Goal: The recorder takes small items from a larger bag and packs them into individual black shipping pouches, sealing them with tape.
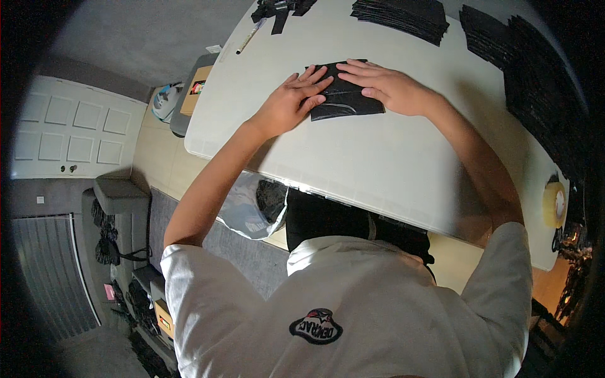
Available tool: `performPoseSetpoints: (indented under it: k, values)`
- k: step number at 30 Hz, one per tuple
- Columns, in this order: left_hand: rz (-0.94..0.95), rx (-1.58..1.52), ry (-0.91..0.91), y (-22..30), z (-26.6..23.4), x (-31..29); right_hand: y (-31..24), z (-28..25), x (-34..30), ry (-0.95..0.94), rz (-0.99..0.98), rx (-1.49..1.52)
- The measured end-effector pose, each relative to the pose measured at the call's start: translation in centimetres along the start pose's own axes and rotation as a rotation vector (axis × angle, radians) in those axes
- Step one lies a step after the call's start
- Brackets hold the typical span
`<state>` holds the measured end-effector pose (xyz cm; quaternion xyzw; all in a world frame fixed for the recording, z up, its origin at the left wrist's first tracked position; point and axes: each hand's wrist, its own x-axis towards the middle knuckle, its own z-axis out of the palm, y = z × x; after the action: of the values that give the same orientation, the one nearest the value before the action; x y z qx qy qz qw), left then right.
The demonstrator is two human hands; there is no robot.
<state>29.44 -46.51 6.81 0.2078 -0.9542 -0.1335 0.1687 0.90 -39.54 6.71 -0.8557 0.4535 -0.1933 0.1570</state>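
On the white table [302, 148] in front of me lies a shiny black plastic sheet or bag [348, 108], roughly rectangular and slightly wrinkled. My left hand [295, 97] rests on its left side, fingers stretched out and apart. My right hand [391, 88] presses on its upper right part, the fingers extended flat toward the left. Parts of the black plastic are covered by the fingers. Neither hand grips anything.
Stacks of black plastic [403, 17] sit at the far edge, with a larger pile [542, 94] along the right. A pen [251, 36] lies far left beside a black object [280, 11]. Near the right edge stands a tape roll [554, 205]. A clear bag [252, 205] hangs below the table's near edge.
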Motion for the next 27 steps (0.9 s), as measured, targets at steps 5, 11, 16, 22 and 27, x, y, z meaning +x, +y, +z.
performPoseSetpoints:
  k: [5,11,16,22,27]
  values:
    - [-0.024,-0.016,-0.033,0.1,-0.1,-0.1,-0.1,-0.1,-0.1,0.012,-0.011,-0.015]
    - [-0.008,-0.092,0.003,-0.3,0.1,0.1,1.7,-0.6,-0.5,0.057,0.030,0.154]
    - [-0.021,-0.096,0.001,-0.3,0.2,-0.1,0.8,-0.1,0.1,0.116,0.042,0.154]
    - [-0.012,-0.105,0.015,-0.1,0.3,0.3,-0.4,0.6,-0.2,0.114,-0.004,-0.035]
    - [-0.041,-0.147,0.024,-0.6,0.1,-0.2,0.8,0.6,0.8,0.111,-0.015,0.221]
